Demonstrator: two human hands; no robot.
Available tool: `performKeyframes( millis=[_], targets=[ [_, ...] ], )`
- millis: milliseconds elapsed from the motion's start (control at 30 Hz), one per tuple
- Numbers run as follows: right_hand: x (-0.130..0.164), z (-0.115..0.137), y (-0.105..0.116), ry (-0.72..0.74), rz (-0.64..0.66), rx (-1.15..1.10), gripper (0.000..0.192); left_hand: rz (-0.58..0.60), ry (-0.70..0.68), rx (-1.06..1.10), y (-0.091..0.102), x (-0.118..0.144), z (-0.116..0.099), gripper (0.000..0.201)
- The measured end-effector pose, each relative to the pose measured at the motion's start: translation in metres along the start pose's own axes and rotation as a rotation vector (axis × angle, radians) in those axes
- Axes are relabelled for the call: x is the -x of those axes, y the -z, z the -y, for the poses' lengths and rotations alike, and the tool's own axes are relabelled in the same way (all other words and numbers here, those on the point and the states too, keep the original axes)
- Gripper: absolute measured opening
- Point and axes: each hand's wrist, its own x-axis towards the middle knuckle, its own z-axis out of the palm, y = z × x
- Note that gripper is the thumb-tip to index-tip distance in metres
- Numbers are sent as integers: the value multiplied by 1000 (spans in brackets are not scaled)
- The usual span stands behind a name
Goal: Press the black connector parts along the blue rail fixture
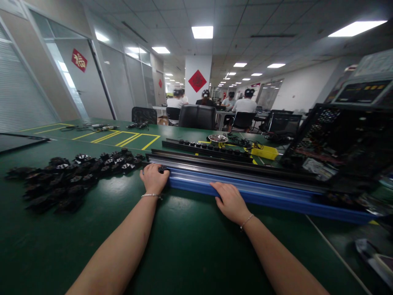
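A long blue channel-shaped rail (196, 182) lies across the green table, running from my left hand toward the right. At its left end my left hand (153, 178) is closed around a small black part (162, 169), which its fingers mostly hide. Farther along, my right hand (231, 201) grips the near edge of the blue rail, fingers over the top and thumb at the front. Left of my left hand is a spread-out heap of black parts with some shiny metal faces (76, 178).
Behind the blue rail lie dark and silvery rails (215, 164) and another rail bearing several black parts (202, 149). A metal bowl (218, 139), cables and a yellow tray (264, 152) are beyond. A large black equipment frame (331, 143) stands right. People sit in the background.
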Motion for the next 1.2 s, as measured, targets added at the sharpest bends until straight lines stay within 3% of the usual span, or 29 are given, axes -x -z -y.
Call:
performKeyframes(
  millis=[533, 1200],
  targets=[
    [0, -4, 1, -30, -11, 8, 49, -108, 35, 72, -11, -12, 18, 23],
    [0, -4, 0, -38, -16, 7, 48, -98, 69, 102, -11, -14, 20, 23]
  ],
)
